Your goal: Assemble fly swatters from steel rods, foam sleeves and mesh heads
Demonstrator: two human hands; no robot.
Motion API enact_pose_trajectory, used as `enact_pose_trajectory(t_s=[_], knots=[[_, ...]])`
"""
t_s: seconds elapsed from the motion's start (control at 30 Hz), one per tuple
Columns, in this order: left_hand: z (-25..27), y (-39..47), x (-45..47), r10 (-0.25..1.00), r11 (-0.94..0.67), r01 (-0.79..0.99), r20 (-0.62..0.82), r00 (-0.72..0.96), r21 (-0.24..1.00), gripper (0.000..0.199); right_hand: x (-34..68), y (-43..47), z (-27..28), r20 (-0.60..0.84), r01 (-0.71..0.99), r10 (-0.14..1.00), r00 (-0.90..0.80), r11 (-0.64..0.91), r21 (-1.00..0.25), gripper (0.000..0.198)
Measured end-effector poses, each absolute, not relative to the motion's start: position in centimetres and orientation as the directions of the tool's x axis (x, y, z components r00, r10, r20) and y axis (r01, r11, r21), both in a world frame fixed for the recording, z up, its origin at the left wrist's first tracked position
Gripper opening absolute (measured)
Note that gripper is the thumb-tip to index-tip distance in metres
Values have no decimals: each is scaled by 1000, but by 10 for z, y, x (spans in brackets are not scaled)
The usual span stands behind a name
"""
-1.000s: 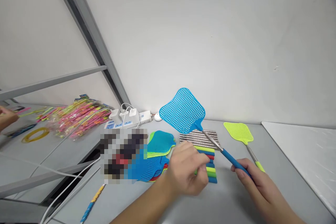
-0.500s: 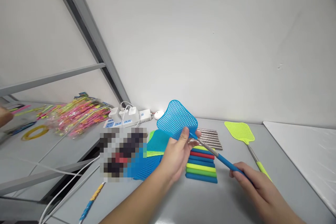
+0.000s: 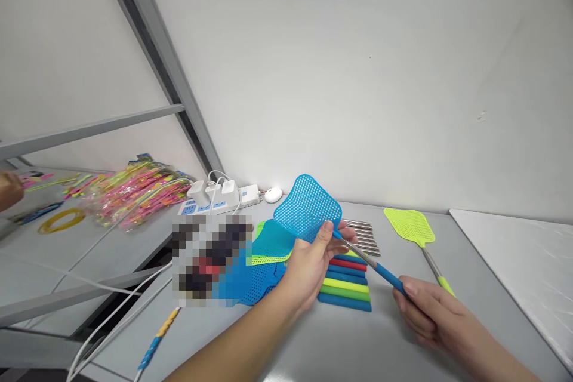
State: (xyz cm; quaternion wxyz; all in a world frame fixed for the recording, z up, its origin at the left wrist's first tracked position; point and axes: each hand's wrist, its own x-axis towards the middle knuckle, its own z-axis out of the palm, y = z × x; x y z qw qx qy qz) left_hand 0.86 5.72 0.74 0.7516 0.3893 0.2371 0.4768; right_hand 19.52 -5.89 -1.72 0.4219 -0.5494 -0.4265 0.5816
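A blue fly swatter (image 3: 308, 208) with a metal shaft is held above the table between both hands. My left hand (image 3: 316, 259) pinches it where the mesh head meets the shaft. Around the blue handle at the other end, my right hand (image 3: 432, 310) is closed. Below the swatter lie a row of coloured handle tubes (image 3: 344, 290) and a row of metal rods (image 3: 367, 237), both partly hidden by my left hand. A yellow-green fly swatter (image 3: 409, 225) rests on the right, its handle partly behind my right hand. Loose mesh heads (image 3: 264, 280) are piled left of my left forearm.
A power strip (image 3: 206, 208) with white plugs stands by the wall, a white round case (image 3: 273, 194) beside it. White cables (image 3: 120, 316) cross the left side. Beyond the metal frame (image 3: 165, 65) are bagged colourful items (image 3: 138, 194) and another person's hand (image 3: 9, 190). A white sheet (image 3: 514, 262) lies right.
The blue swatter and my left hand have shifted slightly right and down in the picture. My right hand has turned a little on the handle. The other person's hand shows more at the left.
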Motion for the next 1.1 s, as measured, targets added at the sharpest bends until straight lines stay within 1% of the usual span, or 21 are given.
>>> enact_pose_trajectory(t_s=[0.07, 0.13, 0.17, 0.27, 0.33, 0.4, 0.43, 0.47, 0.5, 0.57, 0.63, 0.67, 0.7, 0.77, 0.8, 0.87, 0.93, 0.97, 1.0, 1.03, 1.1], knots=[[8, 54, 10, 895, 249, -502, 2, 447, 828, 36, 203, -58, -15, -140, 301, 988, 56, -151, -942, 45], [11, 49, 11, 893, 228, -470, 10, 450, 853, 36, 210, -58, -15, 52, 593, 995, 81, -6, -805, 34], [12, 46, 12, 890, 211, -452, 20, 455, 867, 36, 213, -59, -17, 142, 690, 988, 56, 65, -721, 29], [16, 35, 16, 867, 197, -403, 33, 497, 894, 41, 218, -61, -25, 375, 837, 926, -52, 245, -490, 20], [16, 29, 19, 856, 208, -399, 32, 516, 893, 46, 219, -62, -32, 487, 877, 868, -97, 306, -370, 18], [14, 26, 21, 854, 205, -412, 44, 519, 888, 47, 219, -62, -35, 535, 892, 838, -104, 316, -322, 19], [13, 26, 21, 851, 196, -413, 54, 522, 889, 45, 218, -63, -36, 528, 886, 844, -93, 312, -342, 20], [11, 26, 21, 847, 188, -408, 63, 528, 893, 43, 216, -63, -35, 496, 868, 865, -72, 300, -397, 20], [10, 27, 21, 842, 180, -398, 68, 536, 900, 41, 214, -63, -33, 435, 831, 899, -44, 275, -484, 21], [8, 29, 20, 833, 163, -375, 77, 548, 913, 39, 208, -63, -27, 217, 684, 976, 2, 157, -713, 24], [6, 32, 18, 819, 145, -368, 97, 565, 919, 37, 202, -65, -22, -80, 405, 996, -32, -61, -912, 36], [5, 33, 16, 806, 141, -369, 109, 581, 919, 37, 199, -66, -19, -213, 231, 973, -92, -188, -955, 42], [5, 34, 15, 789, 144, -372, 120, 603, 917, 37, 197, -66, -17, -313, 64, 934, -170, -306, -950, 46], [4, 36, 14, 753, 167, -374, 126, 646, 912, 40, 195, -68, -15, -398, -174, 865, -307, -462, -870, 48], [3, 35, 13, 732, 182, -362, 119, 671, 914, 41, 194, -69, -14, -402, -229, 852, -336, -488, -842, 48], [2, 34, 14, 677, 210, -312, 93, 730, 927, 43, 193, -70, -14, -375, -234, 874, -307, -452, -861, 46], [0, 32, 16, 636, 248, -275, 58, 770, 929, 48, 193, -70, -14, -311, -99, 936, -164, -329, -939, 44], [-1, 30, 18, 640, 261, -279, 51, 766, 924, 52, 194, -71, -14, -232, 33, 970, -67, -230, -973, 40], [-1, 30, 19, 666, 258, -295, 52, 744, 920, 56, 196, -71, -15, -111, 200, 994, 19, -112, -973, 35], [-1, 30, 19, 706, 235, -316, 62, 706, 919, 59, 199, -71, -16, 37, 382, 997, 69, 8, -924, 29], [-1, 31, 18, 773, 152, -337, 101, 627, 929, 63, 206, -70, -18, 320, 672, 946, 54, 203, -713, 22]])
